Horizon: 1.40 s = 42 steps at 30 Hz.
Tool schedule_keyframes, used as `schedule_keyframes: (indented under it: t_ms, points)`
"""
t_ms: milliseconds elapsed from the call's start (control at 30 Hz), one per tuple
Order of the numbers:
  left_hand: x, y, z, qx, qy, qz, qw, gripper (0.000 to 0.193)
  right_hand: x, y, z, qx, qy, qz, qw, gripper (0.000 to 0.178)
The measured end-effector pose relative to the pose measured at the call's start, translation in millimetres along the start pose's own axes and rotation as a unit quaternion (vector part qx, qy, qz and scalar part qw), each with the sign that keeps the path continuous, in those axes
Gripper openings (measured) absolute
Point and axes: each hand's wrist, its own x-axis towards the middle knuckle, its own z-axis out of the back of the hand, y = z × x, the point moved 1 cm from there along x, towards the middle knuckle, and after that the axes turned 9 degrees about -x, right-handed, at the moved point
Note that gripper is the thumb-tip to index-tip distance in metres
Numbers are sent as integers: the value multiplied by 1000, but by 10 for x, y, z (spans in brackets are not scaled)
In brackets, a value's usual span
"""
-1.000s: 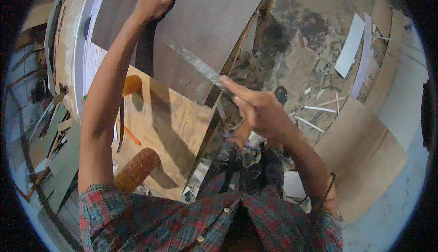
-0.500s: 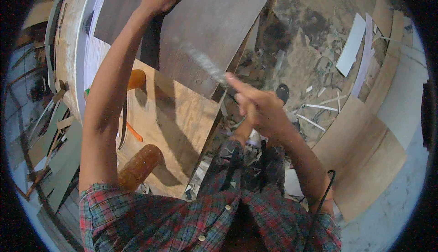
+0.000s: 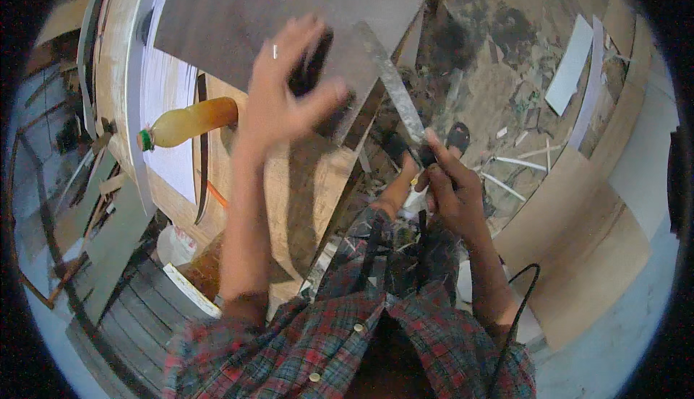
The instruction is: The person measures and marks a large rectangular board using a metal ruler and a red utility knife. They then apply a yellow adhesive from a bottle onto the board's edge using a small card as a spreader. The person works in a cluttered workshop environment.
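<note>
My left hand [image 3: 285, 88] is raised over a dark brown board [image 3: 217, 16], its fingers and thumb spread and nothing in it. A small white mark shows near its fingers. In my right hand [image 3: 455, 186] is a long, flat, grey metal blade [image 3: 401, 89], gripped at its near end with the index finger stretched along it. The blade's far end reaches over the board's right edge and is slightly blurred. Whether it touches the board I cannot tell. Under the dark board lies a lighter wooden sheet [image 3: 318, 175], partly behind my left forearm.
Left of my forearm lies a bottle of amber liquid [image 3: 177, 126] with a green cap, near a dark curved strip [image 3: 202, 157] and an orange piece [image 3: 216, 194]. Offcuts litter the floor, with a plywood sheet [image 3: 578, 233] at right. A black cord [image 3: 533, 272] hangs by my right arm.
My left hand has come back toward me and right, with its fingers now spread. My right hand has moved slightly right and nearer, still holding the blade. The amber bottle is now more exposed.
</note>
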Motion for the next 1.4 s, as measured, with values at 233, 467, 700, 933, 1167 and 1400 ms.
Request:
schedule_keyframes:
  t_ms: [233, 467, 700, 933, 1167, 1400]
  points:
    - [-751, -471, -608, 137, -117, 5, 984, 61, -35, 118, 64, 168, 48, -28, 984, 51]
    - [-773, -449, -575, 204, -76, -41, 975, 63, -102, -101, -22, -10, -35, 139, 990, 53]
    - [-978, -431, -589, 152, -108, -3, 982, 71, -179, -19, -17, -37, -18, 110, 993, 50]
    - [-1231, -572, -722, 19, -244, 158, 957, 73, -245, -20, -105, -62, -48, 135, 988, 47]
    - [-1209, -423, -770, 30, -270, 83, 959, 63, -309, -61, -315, -104, -31, 131, 985, 44]
    - [-1230, -290, -417, 93, -169, 95, 977, 56, -255, -7, -322, -91, -51, 176, 979, 36]
